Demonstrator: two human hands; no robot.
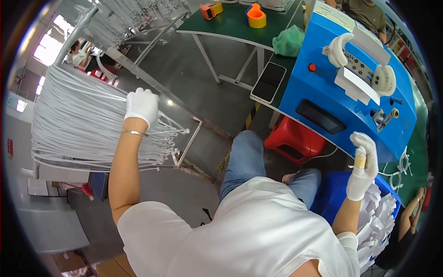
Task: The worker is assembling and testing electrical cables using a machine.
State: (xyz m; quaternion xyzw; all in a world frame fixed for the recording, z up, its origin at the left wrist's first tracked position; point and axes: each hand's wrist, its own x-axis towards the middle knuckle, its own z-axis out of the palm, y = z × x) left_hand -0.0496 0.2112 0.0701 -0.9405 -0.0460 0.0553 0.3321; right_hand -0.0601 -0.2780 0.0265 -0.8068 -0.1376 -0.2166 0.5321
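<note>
My left hand (141, 108), in a white glove, is closed at the upper edge of a thick bundle of white cables (83, 120). A strand or two runs into its fingers. The cables hang over a metal rack, their connector ends bunched below and right of this hand. My right hand (364, 168), also gloved, is raised at the near edge of a blue machine (295, 94). Its fingers are loosely bent, with no held object visible. Yellow tape (360, 161) wraps one digit, and a small pale tip sticks out beside it.
A blue bin (330, 196) with white paper strips (376, 226) stands below my right hand. A red stool (295, 141) is under the machine. A phone (268, 82), a green cloth (289, 40) and tape rolls (256, 17) lie on green tables. Other people sit nearby.
</note>
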